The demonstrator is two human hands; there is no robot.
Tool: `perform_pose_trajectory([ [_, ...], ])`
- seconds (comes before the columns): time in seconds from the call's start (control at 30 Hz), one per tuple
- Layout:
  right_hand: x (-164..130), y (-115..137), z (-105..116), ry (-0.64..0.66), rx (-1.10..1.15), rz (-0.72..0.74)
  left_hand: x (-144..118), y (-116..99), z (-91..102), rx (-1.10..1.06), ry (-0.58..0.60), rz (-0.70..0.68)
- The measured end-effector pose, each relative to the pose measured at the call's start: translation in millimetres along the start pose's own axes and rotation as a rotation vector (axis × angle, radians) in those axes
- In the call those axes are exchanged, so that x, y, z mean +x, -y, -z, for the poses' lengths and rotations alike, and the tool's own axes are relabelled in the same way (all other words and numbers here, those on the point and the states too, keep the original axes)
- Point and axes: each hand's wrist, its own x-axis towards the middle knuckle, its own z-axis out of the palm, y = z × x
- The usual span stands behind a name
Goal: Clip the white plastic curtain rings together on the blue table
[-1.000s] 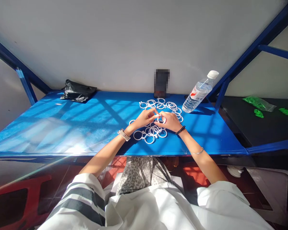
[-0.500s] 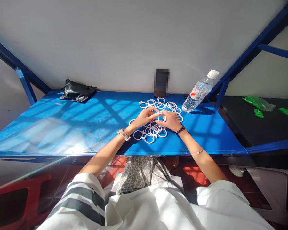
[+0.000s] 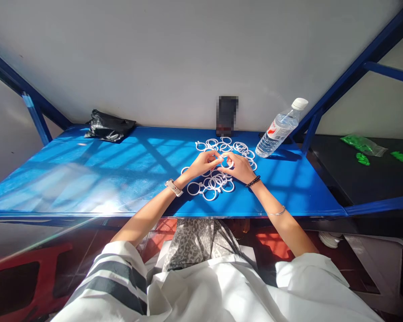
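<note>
A white curtain ring (image 3: 228, 167) is pinched between my two hands above the blue table. My left hand (image 3: 204, 163) is closed, its thumb and fingertips meeting at the ring's small knob end. From the other side my right hand (image 3: 240, 168) grips the same ring, fingers curled around it. The fingertips partly hide the ring and what they do at the knob. Loose white curtain rings (image 3: 210, 193) lie in an overlapping cluster just below my hands, and several more rings (image 3: 241, 148) lie beyond them.
On the blue table (image 3: 137, 179), a water bottle (image 3: 277, 132) leans at the right rear. A black plastic bag (image 3: 109, 126) lies at the left rear, and a dark blurred object (image 3: 227, 115) stands against the wall. Green bagged items (image 3: 364, 146) rest on the dark table at right.
Both hands stay together on the curtain ring, with only a slight shift of the fingers. The whole view has moved a little; the loose rings lie as before.
</note>
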Motion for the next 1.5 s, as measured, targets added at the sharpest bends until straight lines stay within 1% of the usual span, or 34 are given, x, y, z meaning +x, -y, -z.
perform_pose_trajectory([
  [0.1, 0, -1, -1, 0.014, -0.01, -0.012, 1, 0, 0.0, 0.008, -0.019, 0.003],
  [0.3, 1, 0, -3, -0.003, -0.026, -0.029, 1, -2, 0.7, 0.034, -0.037, 0.002],
  [0.43, 1, 1, -1, -0.045, 0.022, 0.04, -1, -7, 1.5, 0.078, -0.028, -0.008],
  [0.57, 1, 1, 0, -0.033, -0.006, 0.05, -2, -7, 1.6, 0.133, -0.031, -0.052],
  [0.83, 1, 4, 1, -0.048, -0.062, 0.047, -2, -2, 1.6, 0.385, -0.079, -0.143],
  [0.97, 1, 1, -1, -0.074, -0.076, 0.054, -2, -2, 0.8, 0.575, -0.108, -0.192],
  [1.03, 1, -1, -2, -0.078, -0.089, 0.049, -3, -3, -0.4, 0.654, -0.128, -0.195],
  [1.13, 1, 2, 2, -0.081, -0.116, 0.034, -5, -8, -3.0, 0.691, -0.146, -0.154],
  [1.2, -1, 8, 7, -0.106, -0.13, 0.02, -11, -13, -5.4, 0.678, -0.15, -0.109],
  [1.27, -6, 17, 13, -0.16, -0.128, -0.007, -21, -19, -8.9, 0.647, -0.159, -0.083],
  [1.37, -19, 34, 16, -0.245, -0.079, -0.063, -42, -24, -16.4, 0.558, -0.213, -0.089],
  [1.5, -47, 55, 10, -0.31, -0.013, -0.141, -73, -21, -29.1, 0.411, -0.238, -0.122],
])
